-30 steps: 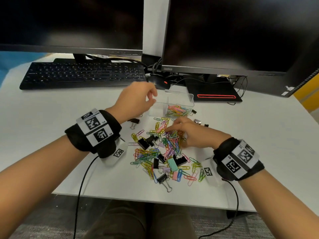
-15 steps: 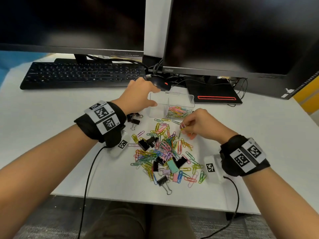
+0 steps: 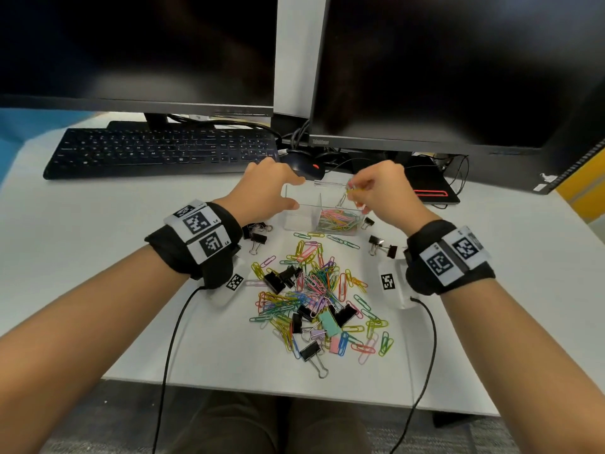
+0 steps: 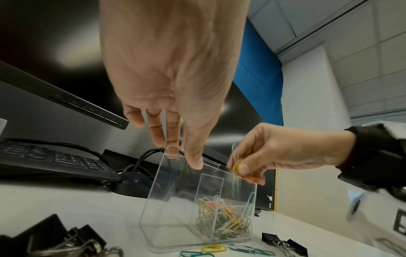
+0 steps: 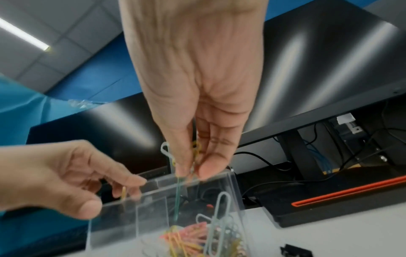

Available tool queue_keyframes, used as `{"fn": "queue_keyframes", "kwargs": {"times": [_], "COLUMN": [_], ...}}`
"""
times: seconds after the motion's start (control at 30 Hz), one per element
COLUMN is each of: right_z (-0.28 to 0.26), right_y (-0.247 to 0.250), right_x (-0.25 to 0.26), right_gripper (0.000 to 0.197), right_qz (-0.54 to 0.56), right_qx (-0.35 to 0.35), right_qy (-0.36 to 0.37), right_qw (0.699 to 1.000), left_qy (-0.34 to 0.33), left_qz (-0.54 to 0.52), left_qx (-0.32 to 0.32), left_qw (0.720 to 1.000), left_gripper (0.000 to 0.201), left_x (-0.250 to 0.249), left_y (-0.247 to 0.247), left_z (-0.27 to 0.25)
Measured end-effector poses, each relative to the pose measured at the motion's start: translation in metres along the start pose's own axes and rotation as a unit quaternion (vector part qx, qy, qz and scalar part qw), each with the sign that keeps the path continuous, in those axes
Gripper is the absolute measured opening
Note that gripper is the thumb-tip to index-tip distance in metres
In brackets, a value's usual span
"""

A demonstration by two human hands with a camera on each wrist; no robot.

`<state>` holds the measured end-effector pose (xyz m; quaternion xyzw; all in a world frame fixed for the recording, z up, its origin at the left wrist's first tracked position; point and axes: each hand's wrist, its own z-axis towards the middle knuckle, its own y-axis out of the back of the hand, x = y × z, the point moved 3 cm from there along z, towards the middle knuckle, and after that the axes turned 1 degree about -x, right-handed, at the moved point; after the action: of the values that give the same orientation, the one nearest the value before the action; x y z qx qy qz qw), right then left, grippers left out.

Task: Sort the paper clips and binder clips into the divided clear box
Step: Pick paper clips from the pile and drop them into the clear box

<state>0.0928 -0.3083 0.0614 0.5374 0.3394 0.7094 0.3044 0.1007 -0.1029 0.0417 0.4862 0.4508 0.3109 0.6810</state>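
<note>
The right hand (image 3: 384,191) is pinching a small bunch of coloured wire paper clips (image 5: 196,149) between thumb and fingertips, right over the right compartment of the clear plastic divided box (image 3: 302,213), with a green one already dangling down past the rim. That compartment has a decent heap of sorted paper clips (image 3: 339,219) in it; the left one looks empty so far. The left hand (image 3: 266,191) is steadying the box, thumb on the near rim and fingers over the far edge, a fairly wide, light hold and not a squeeze. Most of the mixed pile of clips (image 3: 316,296) is still on the white desk (image 3: 98,244), nearer the person, with black binder clips (image 3: 276,281) buried in it and a few strays beside the box. My take: the paper clips weigh nothing, they're springy, and they hook each other, so pinch a few flat by the loops. The box looks light and slidey, so bracing it makes sense. I'd grab the binder clips by the body, since the wire handles flop.
</note>
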Motion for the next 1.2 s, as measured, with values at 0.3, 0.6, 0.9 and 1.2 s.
{"fn": "queue_keyframes", "kwargs": {"times": [0.3, 0.6, 0.9, 1.2], "right_z": [-0.014, -0.032, -0.061, -0.077], "right_y": [-0.016, -0.031, -0.073, -0.052], "right_x": [0.013, 0.028, 0.021, 0.001], "right_gripper": [0.042, 0.024, 0.070, 0.078], "right_qz": [-0.080, -0.103, -0.133, -0.171], "right_qx": [0.016, 0.043, 0.370, 0.359], "right_qy": [0.062, 0.140, 0.116, 0.074], "right_qw": [0.995, 0.984, 0.912, 0.915], "left_qy": [-0.002, -0.004, -0.006, -0.007], "left_qz": [0.003, 0.000, -0.005, -0.021], "left_qx": [0.005, 0.005, 0.001, -0.004], "left_qw": [1.000, 1.000, 1.000, 1.000], "left_gripper": [0.054, 0.054, 0.055, 0.053], "left_x": [0.000, 0.000, 0.002, 0.004], "left_y": [0.002, 0.003, 0.002, -0.001], "left_z": [0.002, 0.002, 0.001, 0.002]}}
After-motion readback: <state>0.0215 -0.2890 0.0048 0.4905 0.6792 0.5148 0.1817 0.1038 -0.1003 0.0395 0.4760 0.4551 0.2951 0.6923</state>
